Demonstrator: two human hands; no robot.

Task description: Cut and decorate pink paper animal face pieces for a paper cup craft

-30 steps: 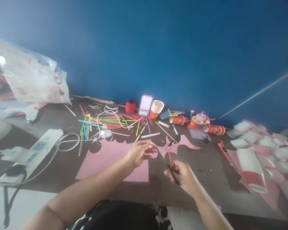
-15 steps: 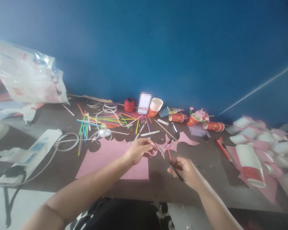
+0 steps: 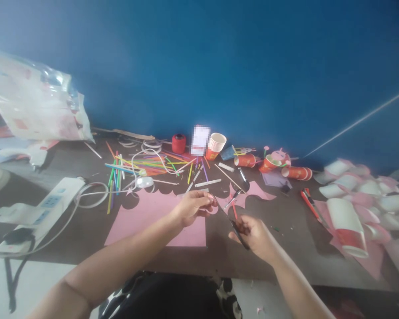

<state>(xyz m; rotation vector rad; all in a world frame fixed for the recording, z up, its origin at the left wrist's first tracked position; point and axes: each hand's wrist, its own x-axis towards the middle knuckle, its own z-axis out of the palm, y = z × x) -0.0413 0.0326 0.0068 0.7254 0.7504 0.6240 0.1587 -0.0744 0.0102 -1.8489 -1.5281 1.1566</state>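
Note:
My left hand (image 3: 193, 207) pinches a small pink paper piece (image 3: 213, 208) between thumb and fingers, above the table. My right hand (image 3: 254, 235) is closed around the dark handles of a pair of scissors (image 3: 238, 234). Their thin blades point up and left, meeting the paper at my left fingertips. Under my left forearm lies a large pink paper sheet (image 3: 153, 221) with scalloped cuts along its far edge. Just beyond the scissors are a red straw (image 3: 233, 208), a pen (image 3: 233, 199) and a cut pink scrap (image 3: 257, 191).
Colourful straws (image 3: 153, 166) and a white cable spread behind my left hand. A power strip (image 3: 49, 208) lies left. Stacked paper cups (image 3: 217, 144) stand near the blue wall. To the right are a red utility knife (image 3: 310, 206), a lying cup (image 3: 346, 226) and a cup pile (image 3: 362, 186).
The scissor blades, apart before, now look closed together at the pink piece. My right hand has shifted slightly left; my left hand stays nearly in place.

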